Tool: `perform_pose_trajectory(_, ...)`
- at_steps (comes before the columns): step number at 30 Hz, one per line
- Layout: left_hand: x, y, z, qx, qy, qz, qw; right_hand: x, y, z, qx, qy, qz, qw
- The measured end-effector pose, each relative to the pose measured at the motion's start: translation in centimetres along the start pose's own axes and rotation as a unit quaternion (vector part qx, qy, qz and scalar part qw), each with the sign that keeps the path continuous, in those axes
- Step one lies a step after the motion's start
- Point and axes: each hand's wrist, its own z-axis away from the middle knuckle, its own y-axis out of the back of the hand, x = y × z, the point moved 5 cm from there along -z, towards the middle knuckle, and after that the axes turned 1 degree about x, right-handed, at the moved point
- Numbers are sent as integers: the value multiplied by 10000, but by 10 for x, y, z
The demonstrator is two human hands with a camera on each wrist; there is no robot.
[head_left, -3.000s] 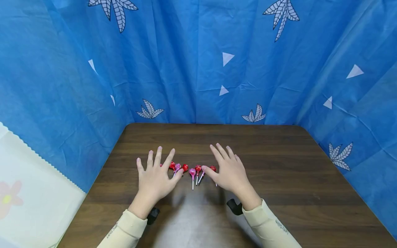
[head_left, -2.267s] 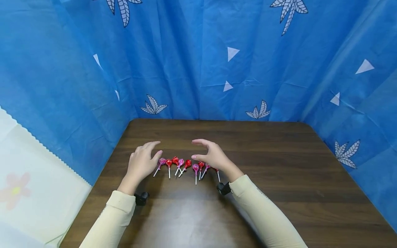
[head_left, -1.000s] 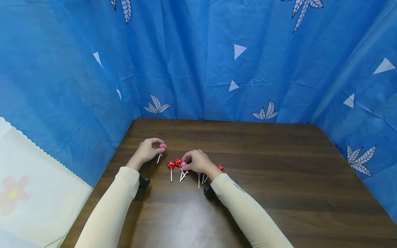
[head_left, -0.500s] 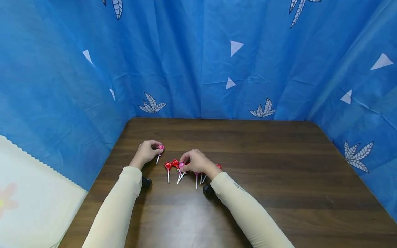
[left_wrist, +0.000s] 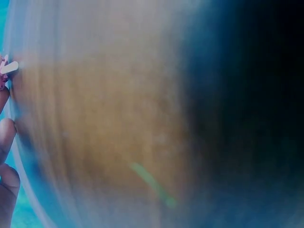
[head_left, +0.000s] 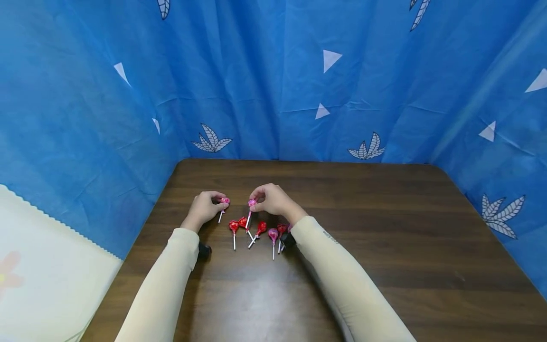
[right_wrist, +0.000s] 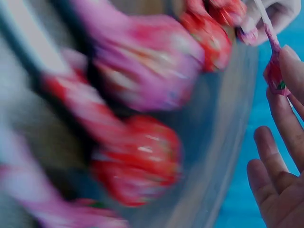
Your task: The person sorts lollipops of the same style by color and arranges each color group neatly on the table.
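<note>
we see two hands at work over a dark wood bench [head_left: 384,266], each clamped on a lollipop. the left hand [head_left: 202,209] pinches the first pink lollipop [head_left: 225,201] by its wrapped head between thumb and fingers, the stick slanting down toward the near side; we cannot tell whether its tip touches the wood. the right hand [head_left: 277,202] pinches the second pink lollipop [head_left: 252,203] in the same way, to the right of the first and well apart from it, its stick reaching down beside the row. in that row, lying nearer to us on the bench, we count from the left a red lollipop [head_left: 233,225], a second red lollipop [head_left: 243,222], a third red lollipop [head_left: 261,227], a pink lollipop [head_left: 272,233] and a fourth red lollipop [head_left: 281,228], with another pink one [head_left: 289,228] partly hidden by the right arm. both arms wear cream sleeves [head_left: 160,285], with a black device [head_left: 204,251] under the left wrist (the left wrist view is mostly blur, so we get little from it). a blue curtain [head_left: 239,71] with white triangles and leaves surrounds the back and sides, and a white cloth [head_left: 47,266] hangs at the left.
</note>
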Motion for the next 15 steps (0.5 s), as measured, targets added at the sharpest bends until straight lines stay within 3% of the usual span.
perform_pose_trajectory(5, -2, -2, -1, -28, 115, -26, 9999, -1, 6, -16, 57, -141, 180, 9997)
perform_pose_trajectory(15, 3, 0, -2, -67, 111, -31, 9999, 3, 0, -24, -108, -282, 582, 9979)
